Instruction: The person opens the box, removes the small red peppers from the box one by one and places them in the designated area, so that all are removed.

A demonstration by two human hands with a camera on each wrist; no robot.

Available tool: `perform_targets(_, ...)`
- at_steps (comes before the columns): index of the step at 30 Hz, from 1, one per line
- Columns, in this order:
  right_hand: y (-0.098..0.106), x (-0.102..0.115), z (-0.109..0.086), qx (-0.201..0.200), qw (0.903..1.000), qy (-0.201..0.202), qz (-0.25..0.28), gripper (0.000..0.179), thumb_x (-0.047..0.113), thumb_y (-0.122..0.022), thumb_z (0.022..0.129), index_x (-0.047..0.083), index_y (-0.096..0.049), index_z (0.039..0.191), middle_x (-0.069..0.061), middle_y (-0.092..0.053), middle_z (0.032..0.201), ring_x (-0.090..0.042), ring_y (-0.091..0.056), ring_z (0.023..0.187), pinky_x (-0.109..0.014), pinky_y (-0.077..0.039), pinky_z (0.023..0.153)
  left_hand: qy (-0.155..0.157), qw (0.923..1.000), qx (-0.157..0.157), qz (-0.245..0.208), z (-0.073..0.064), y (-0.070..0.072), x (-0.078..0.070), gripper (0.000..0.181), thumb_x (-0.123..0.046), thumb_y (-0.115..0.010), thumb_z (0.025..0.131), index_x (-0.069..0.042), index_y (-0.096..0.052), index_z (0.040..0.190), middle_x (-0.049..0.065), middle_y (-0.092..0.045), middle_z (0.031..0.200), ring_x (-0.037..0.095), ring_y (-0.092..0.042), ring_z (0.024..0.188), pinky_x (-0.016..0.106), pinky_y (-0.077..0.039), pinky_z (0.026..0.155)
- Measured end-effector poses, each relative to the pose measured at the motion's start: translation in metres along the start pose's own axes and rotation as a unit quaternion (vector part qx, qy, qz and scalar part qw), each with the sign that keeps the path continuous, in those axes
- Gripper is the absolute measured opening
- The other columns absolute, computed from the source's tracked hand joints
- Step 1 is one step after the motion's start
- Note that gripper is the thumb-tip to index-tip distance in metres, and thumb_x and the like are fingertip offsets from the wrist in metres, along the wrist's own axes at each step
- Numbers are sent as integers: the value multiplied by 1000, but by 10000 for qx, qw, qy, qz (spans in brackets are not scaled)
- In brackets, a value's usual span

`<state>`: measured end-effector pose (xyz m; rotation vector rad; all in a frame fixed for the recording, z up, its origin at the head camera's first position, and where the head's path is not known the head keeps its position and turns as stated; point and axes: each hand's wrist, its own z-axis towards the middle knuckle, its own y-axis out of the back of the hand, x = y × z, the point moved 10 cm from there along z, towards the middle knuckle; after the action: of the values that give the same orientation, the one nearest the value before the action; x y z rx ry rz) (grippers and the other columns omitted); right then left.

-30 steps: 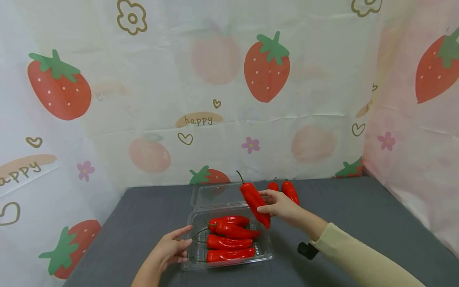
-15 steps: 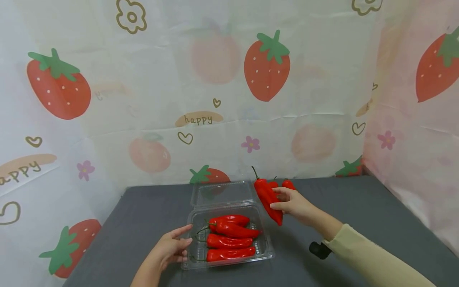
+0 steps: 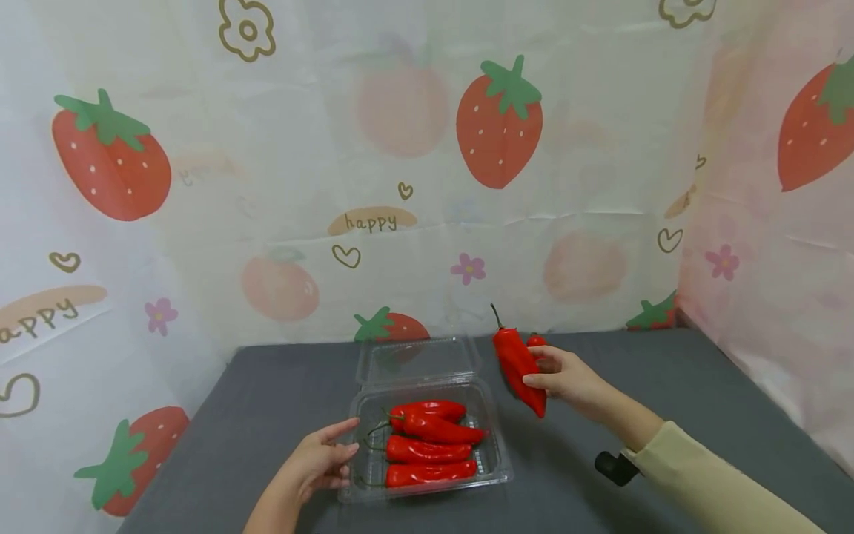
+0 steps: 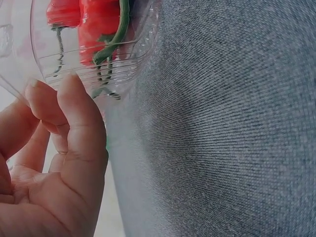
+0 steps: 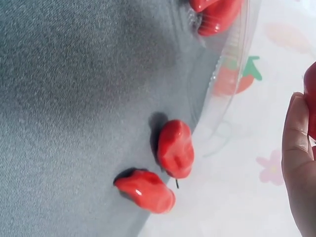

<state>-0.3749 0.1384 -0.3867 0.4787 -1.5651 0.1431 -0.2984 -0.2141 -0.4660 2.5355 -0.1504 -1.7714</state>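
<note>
My right hand grips a long red pepper by its side, stem up and tilted, right of a clear plastic container. In the right wrist view, only an edge of the held pepper shows beside the fingers. My left hand pinches the container's left rim between thumb and fingers, seen close in the left wrist view. Several red peppers lie in the container, stems to the left.
The container's clear lid lies folded back behind it. Two more peppers rest on the grey cloth at the back: one nearer the lid, one farther off. A strawberry-print curtain hangs behind the table.
My right hand has moved to the right with the pepper, from over the container's right edge to beside it. The left hand and the container stay nearly still.
</note>
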Motion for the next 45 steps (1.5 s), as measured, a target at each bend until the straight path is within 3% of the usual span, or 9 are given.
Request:
perform_targets(9, 16, 1, -3, -149, 9998, 70, -117, 69, 14, -65, 94, -10, -26, 146, -34, -39, 139, -39, -50, 113, -39, -52, 82, -13, 10000, -67, 71, 0, 1, -2, 55, -1, -61, 93, 2, -41, 145, 1, -49, 69, 10, -52, 53, 29, -52, 54)
perform_targets(15, 22, 2, -4, -157, 9998, 110, -80, 68, 14, -64, 95, -10, -26, 146, -34, -37, 141, -39, -49, 116, -42, -51, 87, 86, 9999, -83, 71, 1, 2, 0, 55, -1, -61, 93, 1, -41, 145, 2, -50, 70, 10, -52, 54, 30, -51, 54)
perform_targets(27, 36, -4, -5, -578, 9983, -56, 106, 67, 14, -61, 97, -8, -23, 148, -34, -37, 141, -40, -49, 119, -40, -51, 87, 38, 10000, 18, 86, -1, 1, 1, 57, -3, -62, 93, 1, -40, 146, 1, -50, 69, 10, -53, 53, 28, -51, 53)
perform_targets(45, 55, -10, -3, -827, 9965, -50, -68, 65, 13, -56, 99, -11, -21, 147, -36, -36, 141, -33, -54, 114, -41, -51, 89, -9, 10000, -10, 51, 1, 0, 0, 57, -4, -62, 93, 1, -40, 146, 2, -50, 70, 10, -54, 54, 28, -51, 54)
